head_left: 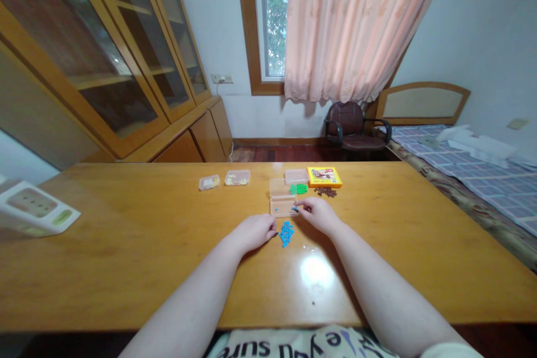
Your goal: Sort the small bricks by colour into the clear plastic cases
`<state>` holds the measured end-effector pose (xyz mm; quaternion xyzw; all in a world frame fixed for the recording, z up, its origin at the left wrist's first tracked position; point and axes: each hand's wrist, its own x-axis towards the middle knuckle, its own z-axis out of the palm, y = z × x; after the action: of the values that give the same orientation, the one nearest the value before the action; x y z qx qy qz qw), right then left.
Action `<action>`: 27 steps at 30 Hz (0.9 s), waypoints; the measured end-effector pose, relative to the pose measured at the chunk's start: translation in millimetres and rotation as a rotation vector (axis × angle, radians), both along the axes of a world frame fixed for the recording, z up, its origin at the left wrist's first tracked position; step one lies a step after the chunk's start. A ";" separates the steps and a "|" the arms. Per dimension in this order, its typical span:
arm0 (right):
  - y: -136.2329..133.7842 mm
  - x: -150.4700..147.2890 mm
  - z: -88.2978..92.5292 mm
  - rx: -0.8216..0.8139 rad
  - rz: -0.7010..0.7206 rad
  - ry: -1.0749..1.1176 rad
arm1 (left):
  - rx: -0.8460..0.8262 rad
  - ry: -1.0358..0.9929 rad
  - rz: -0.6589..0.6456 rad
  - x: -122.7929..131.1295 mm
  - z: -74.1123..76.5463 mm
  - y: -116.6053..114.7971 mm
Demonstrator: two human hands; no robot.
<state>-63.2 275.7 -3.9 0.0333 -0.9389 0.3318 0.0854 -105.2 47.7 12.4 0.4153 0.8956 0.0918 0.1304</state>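
A pile of small blue plastic pieces, like toy bricks, lies on the table in front of me. My left hand rests at the pile's left edge with its fingers curled together; whatever is between them is hidden. Behind the pile stands a clear plastic box with its lid folded back, and a small blue piece lies inside. At the box's right end, my right hand pinches another small blue piece just over the box.
Green pieces and brown pieces lie in heaps beyond my right hand. Behind them are another clear box and a yellow printed box. Two clear containers with pale pieces stand back left. A white appliance is far left.
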 end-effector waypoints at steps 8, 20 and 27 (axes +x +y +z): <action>-24.0 12.3 -0.4 0.135 0.405 -0.131 | 0.043 0.026 -0.014 -2.2 -3.4 -0.6; -31.8 9.7 -6.7 0.236 0.453 -0.090 | 0.189 0.153 0.110 -17.1 -3.1 -3.4; -36.5 10.3 -4.8 0.313 0.394 -0.085 | 0.263 0.164 0.262 -30.9 21.1 -27.3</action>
<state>-52.9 239.2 -8.7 0.2143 -0.9570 0.1940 -0.0265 -136.0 20.4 33.5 0.3148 0.9298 0.1902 -0.0116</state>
